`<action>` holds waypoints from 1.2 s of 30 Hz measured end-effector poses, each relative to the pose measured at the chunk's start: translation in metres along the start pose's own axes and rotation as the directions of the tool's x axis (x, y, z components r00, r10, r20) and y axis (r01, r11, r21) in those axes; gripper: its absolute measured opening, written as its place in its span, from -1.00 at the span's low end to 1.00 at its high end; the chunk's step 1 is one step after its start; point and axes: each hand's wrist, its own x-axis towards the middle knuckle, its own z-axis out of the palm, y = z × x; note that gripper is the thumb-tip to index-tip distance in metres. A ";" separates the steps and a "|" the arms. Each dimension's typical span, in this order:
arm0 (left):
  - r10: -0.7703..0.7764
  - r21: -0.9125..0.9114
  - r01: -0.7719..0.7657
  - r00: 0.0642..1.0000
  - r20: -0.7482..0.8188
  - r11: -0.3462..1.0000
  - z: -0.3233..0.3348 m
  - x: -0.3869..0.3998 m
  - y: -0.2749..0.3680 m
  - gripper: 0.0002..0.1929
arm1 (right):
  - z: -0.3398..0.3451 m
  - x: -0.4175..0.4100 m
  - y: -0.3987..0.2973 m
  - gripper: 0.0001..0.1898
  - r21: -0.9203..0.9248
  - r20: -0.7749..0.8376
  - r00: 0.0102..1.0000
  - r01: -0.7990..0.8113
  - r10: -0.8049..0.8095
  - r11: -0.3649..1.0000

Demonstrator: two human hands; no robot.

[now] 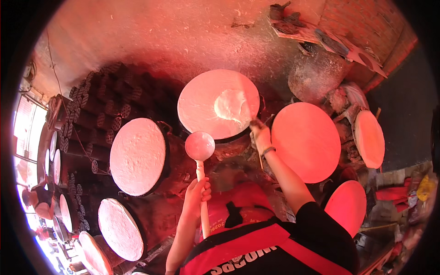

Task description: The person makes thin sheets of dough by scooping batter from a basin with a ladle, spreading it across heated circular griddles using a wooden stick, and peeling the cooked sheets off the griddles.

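Observation:
My left hand [198, 193] is closed around the pale handle of a ladle [200, 146], whose round bowl stands just below the rim of the middle round griddle. That griddle is covered by a thin sheet of batter [199, 103], with a thicker, wet-looking patch right of its centre. At the griddle's lower right edge is my right hand [260, 135], fingers curled around a thin tool, seen only in part, whose shape is hard to tell. A smooth round sheet [306, 142] lies close to the right of this hand.
More round griddles carry pale sheets, one at the left [138, 157], one at the lower left [120, 229] and one at the lower right [347, 206]. Stacked perforated coal briquettes [110, 135] fill the left back. A sooty wall [154, 41] rises behind; a person [37, 201] is at the far left.

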 end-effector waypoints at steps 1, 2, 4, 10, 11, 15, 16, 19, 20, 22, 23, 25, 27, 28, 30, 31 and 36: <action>-0.015 -0.006 0.015 1.000 0.004 1.000 0.001 0.001 -0.002 -0.87 | 0.000 0.000 -0.010 -0.73 0.013 -0.051 0.998 0.038 -0.037 0.999; -0.015 0.022 0.016 1.000 -0.009 1.000 0.005 0.003 -0.001 -0.84 | -0.007 0.007 -0.007 -0.69 -0.056 0.016 1.000 0.024 -0.024 0.998; -0.008 0.035 0.008 1.000 -0.006 0.999 0.003 0.013 0.000 -0.84 | -0.012 -0.001 -0.003 -0.64 -0.156 0.148 0.988 -0.024 0.048 0.987; 0.078 0.192 -0.080 0.997 0.020 0.978 -0.008 0.099 0.018 -0.90 | -0.056 -0.064 0.024 -0.67 -0.182 0.319 0.944 -0.031 0.089 0.983; 0.081 0.240 -0.076 0.997 -0.011 0.968 -0.001 0.110 0.024 -0.89 | -0.056 -0.069 0.029 -0.67 -0.089 0.237 0.971 -0.012 0.033 0.996; 0.136 0.339 -0.087 0.983 -0.124 0.937 0.026 0.161 0.016 -0.90 | -0.033 -0.068 0.059 -0.64 0.036 0.142 0.987 -0.080 0.074 0.996; 0.111 0.323 -0.054 0.981 -0.159 0.945 0.038 0.167 0.012 -0.91 | -0.026 -0.071 0.061 -0.63 0.059 0.231 0.968 -0.116 0.100 0.992; -0.031 0.041 0.037 0.990 -0.136 0.998 0.069 0.166 0.011 -0.89 | -0.011 -0.074 0.054 -0.64 0.049 0.322 0.894 -0.346 0.313 0.937; -0.022 0.089 0.034 0.990 -0.136 0.995 0.077 0.148 0.021 -0.88 | -0.014 -0.075 0.045 -0.64 0.051 0.319 0.894 -0.349 0.315 0.936; -0.016 0.015 0.015 0.998 0.067 1.000 0.045 0.129 0.049 -0.85 | -0.013 -0.078 0.022 -0.72 0.066 0.409 0.843 -0.408 0.349 0.910; -0.002 -0.103 0.032 0.961 0.275 0.994 0.007 0.139 0.052 -0.84 | -0.011 -0.076 0.012 -0.77 -0.011 0.368 0.878 -0.324 0.305 0.946; -0.081 -0.213 0.154 0.945 0.318 0.965 0.019 0.090 0.062 -0.83 | -0.014 -0.062 -0.017 -0.78 -0.123 0.114 0.961 -0.239 0.253 0.963; -0.142 -0.318 0.270 0.917 0.374 0.909 0.022 0.061 0.066 -0.82 | -0.024 -0.062 -0.016 -0.77 -0.122 0.108 0.976 -0.178 0.191 0.976; -0.215 -0.330 0.330 0.915 0.340 0.884 0.018 0.055 0.066 -0.82 | -0.026 -0.059 -0.009 -0.76 -0.125 0.113 0.986 -0.110 0.125 0.986; -0.355 -0.369 0.444 0.890 0.287 0.817 0.010 0.061 0.064 -0.84 | -0.039 -0.032 0.079 -0.68 -0.332 0.249 0.917 0.384 -0.313 0.861; -0.354 -0.374 0.442 0.892 0.282 0.815 0.004 0.054 0.060 -0.84 | -0.035 -0.053 0.090 -0.66 -0.415 0.294 0.917 0.377 -0.270 0.828; -0.344 -0.346 0.376 0.927 0.152 0.860 -0.044 0.013 0.040 -0.87 | -0.046 -0.079 0.088 -0.66 -0.293 0.077 0.967 0.256 -0.244 0.921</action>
